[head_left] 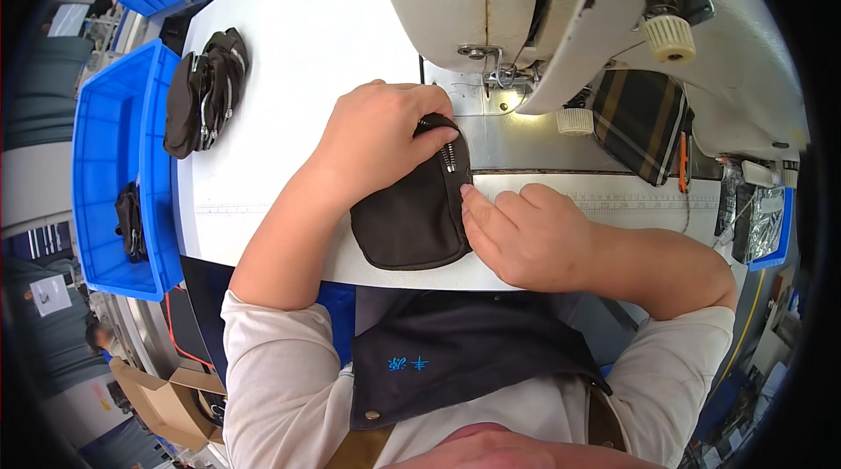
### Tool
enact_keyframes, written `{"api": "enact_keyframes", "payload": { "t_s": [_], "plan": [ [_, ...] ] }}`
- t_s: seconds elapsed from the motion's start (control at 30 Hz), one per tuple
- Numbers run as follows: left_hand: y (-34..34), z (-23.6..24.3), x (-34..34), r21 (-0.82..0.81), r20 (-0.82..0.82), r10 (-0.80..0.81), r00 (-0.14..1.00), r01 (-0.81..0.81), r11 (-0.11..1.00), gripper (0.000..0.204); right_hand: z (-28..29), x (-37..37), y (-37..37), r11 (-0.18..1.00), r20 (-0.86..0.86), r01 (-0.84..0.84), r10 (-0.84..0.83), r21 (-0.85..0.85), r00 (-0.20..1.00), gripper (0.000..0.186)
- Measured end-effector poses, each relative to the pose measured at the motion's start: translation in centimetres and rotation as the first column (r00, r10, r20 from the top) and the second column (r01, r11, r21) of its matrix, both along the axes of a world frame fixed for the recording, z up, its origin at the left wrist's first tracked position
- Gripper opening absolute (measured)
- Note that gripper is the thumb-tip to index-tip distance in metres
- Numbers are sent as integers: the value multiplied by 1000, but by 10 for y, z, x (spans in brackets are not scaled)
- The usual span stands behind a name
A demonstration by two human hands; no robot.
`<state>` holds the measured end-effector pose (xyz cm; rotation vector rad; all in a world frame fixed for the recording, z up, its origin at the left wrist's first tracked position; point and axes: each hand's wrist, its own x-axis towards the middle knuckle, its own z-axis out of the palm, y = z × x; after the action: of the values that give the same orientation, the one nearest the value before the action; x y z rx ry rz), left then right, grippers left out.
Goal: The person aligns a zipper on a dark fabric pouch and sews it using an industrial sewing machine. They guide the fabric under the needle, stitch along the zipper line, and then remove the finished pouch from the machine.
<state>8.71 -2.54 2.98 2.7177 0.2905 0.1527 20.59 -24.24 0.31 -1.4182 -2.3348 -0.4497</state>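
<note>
- Apron [473,338], dark with a small blue mark, worn over a white top at the bottom centre of the frame.
- A dark brown pouch [407,219] with rounded corners lies at the centre of the frame, near the worktable's front edge; a silvery zipper [450,157] shows at its upper right.
- The left hand [381,136], just above centre, pinches the pouch's top end, thumb on the near face and fingers curled over.
- The right hand [530,237], right of centre, has its fingers bent close together, tips touching the pouch's right edge; whether they pinch it, I cannot tell.
- Beneath is a white worktable [298,49] with a ruler strip [613,201].
- A cream sewing machine [473,0] fills the upper right, its lamp lit by the needle.
- A plaid piece [639,123] and an orange-handled tool [683,161] sit at right.
- Upper left, similar pouches [206,92] are stacked.
- Beyond, blue bins [105,171] line the left side, above an open cardboard box [162,399].
</note>
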Motion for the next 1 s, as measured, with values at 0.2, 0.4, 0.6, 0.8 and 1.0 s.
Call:
{"api": "enact_keyframes", "payload": {
  "t_s": [0.2, 0.4, 0.6, 0.8, 1.0],
  "plan": [
    [-2, 5, 3, -14, -11, 45, 999, -45, 999, 9, -1, -1, -1, 1000, 12, 10, -10, -6, 1000, 27],
    [-3, 5, 4, -6, -27, 65, 998, -65, 998, 12, -4, -2, 0, 1000, 13, 20, -20, 15, 1000, 27],
    [-3, 2, 3, 27, -12, 66, 998, -65, 997, 13, -4, -2, 0, 1000, 21, 17, -17, 18, 1000, 27],
    [-7, 3, 4, 13, 19, 88, 996, -88, 996, 14, -4, -3, -1, 1000, 3, 21, -21, 10, 1000, 25],
    [-2, 0, 6, -1, 46, 32, 998, -32, 1000, 10, -5, -2, -1, 1000, 9, 23, -23, 16, 1000, 27]
  ]
}}
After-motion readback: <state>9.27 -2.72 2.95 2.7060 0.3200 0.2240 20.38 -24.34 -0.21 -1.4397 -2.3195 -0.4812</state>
